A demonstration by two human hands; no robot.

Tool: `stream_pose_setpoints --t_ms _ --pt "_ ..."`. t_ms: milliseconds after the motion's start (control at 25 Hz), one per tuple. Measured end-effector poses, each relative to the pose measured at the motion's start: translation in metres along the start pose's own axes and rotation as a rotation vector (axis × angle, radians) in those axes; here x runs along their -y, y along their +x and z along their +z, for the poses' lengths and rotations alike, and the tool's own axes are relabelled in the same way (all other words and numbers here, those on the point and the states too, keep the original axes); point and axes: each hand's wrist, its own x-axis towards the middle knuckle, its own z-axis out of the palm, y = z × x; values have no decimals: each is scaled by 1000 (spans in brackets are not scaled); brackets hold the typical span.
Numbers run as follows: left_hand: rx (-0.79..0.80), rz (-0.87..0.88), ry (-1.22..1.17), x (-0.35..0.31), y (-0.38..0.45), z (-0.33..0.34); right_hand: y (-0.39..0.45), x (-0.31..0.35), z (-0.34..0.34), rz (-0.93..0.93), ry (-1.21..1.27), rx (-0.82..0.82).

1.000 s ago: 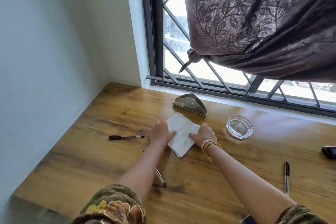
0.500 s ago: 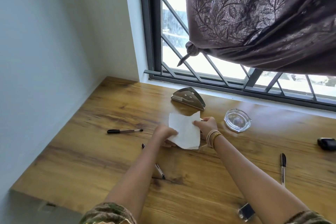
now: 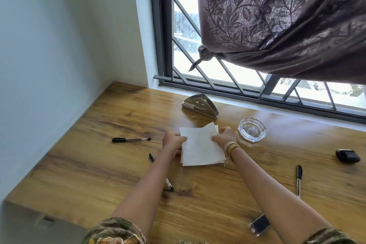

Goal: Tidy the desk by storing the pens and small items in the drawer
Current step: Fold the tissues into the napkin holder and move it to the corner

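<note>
A stack of white paper napkins [image 3: 200, 145] hangs above the wooden desk [image 3: 99, 164], lifted upright between both hands. My left hand [image 3: 172, 141] pinches its left edge and my right hand [image 3: 224, 136], with gold bangles at the wrist, pinches its right edge. One black pen [image 3: 130, 139] lies to the left. A second pen [image 3: 152, 157] is partly hidden under my left forearm. A third pen [image 3: 299, 178] lies at the right. No drawer is in view.
A metal napkin holder [image 3: 200, 107] stands near the window sill, a glass ashtray [image 3: 252, 129] beside my right hand. A small black case [image 3: 347, 156] sits at the far right, and a small dark bottle [image 3: 259, 225] near the front edge. The wall bounds the desk's left side.
The napkins lay flat under both hands a second ago; both hands have since lifted them off the desk and now hold them by the side edges.
</note>
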Motion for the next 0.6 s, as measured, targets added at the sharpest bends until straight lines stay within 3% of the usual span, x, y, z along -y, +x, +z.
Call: stream_pose_setpoints --t_ms 240,320,440,600 --pt "-38 -21 29 5 -6 7 -12 8 5 -193 -30 -101" --pt "-31 -43 0 5 -8 8 -22 17 13 -273 11 -33" --pt "-28 -122 -130 -1 -13 9 -32 24 29 -256 107 194" --pt "-23 -198 -222 -5 -15 8 -36 13 41 -246 57 251"
